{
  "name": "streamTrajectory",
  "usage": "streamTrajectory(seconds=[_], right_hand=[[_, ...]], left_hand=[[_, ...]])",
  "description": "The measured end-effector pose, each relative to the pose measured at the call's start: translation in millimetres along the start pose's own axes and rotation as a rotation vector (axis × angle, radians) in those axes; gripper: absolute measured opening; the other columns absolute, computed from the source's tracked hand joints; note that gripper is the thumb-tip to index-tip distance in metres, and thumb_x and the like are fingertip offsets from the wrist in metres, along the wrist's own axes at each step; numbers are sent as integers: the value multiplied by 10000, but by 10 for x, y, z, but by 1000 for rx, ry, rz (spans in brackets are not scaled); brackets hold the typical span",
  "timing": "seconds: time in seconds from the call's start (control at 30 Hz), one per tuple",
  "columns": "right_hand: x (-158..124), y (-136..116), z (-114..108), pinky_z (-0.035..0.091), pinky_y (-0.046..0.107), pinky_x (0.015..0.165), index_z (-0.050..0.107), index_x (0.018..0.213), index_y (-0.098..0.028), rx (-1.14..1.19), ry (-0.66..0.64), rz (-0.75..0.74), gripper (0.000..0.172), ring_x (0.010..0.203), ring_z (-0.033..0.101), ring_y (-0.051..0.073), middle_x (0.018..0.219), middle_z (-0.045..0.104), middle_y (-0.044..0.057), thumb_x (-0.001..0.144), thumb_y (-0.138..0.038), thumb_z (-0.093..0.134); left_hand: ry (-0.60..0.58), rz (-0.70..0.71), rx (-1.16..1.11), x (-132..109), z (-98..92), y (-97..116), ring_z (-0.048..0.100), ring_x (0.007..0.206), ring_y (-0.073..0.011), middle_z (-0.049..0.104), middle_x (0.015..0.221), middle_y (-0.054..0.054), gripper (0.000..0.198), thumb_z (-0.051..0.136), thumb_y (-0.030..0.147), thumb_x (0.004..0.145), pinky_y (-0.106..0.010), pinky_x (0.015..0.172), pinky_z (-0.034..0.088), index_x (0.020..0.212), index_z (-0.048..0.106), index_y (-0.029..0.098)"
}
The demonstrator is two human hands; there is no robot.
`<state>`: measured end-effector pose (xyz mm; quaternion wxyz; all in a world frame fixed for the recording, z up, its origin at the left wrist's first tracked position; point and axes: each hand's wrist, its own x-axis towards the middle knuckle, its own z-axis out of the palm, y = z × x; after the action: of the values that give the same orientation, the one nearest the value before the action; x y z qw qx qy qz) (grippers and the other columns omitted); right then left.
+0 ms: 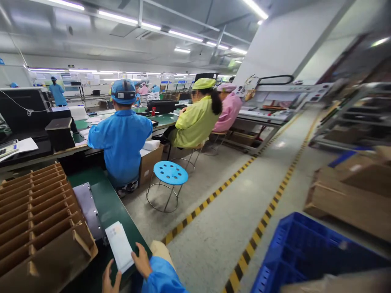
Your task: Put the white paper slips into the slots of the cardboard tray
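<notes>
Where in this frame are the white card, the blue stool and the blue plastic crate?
The white card (119, 246): head view, middle of its face.
The blue stool (170, 172): head view, on its round perforated seat.
The blue plastic crate (269, 264): head view, on its near side wall.

Loose, bright blue smock sleeve (161, 277) reaching the wrist of the bare right hand (142, 260)
</notes>
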<state>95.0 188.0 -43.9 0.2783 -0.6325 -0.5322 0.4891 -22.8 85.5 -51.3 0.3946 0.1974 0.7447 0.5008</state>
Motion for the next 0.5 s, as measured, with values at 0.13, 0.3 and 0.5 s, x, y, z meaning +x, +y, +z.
streamTrajectory(seconds=[0.13, 0.3, 0.5], right_hand=[[36, 101, 306, 366, 369, 1101, 625, 1152, -174, -57, -48, 33, 501, 1286, 487, 273, 1289, 590, 141, 653, -176, 571], [155, 14, 472, 431, 391, 1011, 601, 1177, -131, -120, -71, 114, 499, 1214, 547, 290, 1241, 602, 171, 682, -151, 548], [190, 26, 442, 456, 449, 932, 659, 977, -111, -160, -60, 171, 368, 1136, 581, 361, 1106, 637, 210, 624, -114, 554]], left_hand=[[104, -176, -37, 272, 215, -19, 301, 1384, -351, 338, 1467, -263, 642, 687, 328, 593, -400, 1129, 284, 1158, 443, 144], [23, -262, -164, 283, 159, 121, 482, 1275, -313, 546, 1314, -202, 539, 682, 374, 676, -395, 1024, 432, 1147, 490, 196], [-47, -270, -241, 215, 75, 156, 528, 1222, -340, 686, 1068, -106, 296, 749, 401, 553, -401, 994, 460, 770, 654, 223]])
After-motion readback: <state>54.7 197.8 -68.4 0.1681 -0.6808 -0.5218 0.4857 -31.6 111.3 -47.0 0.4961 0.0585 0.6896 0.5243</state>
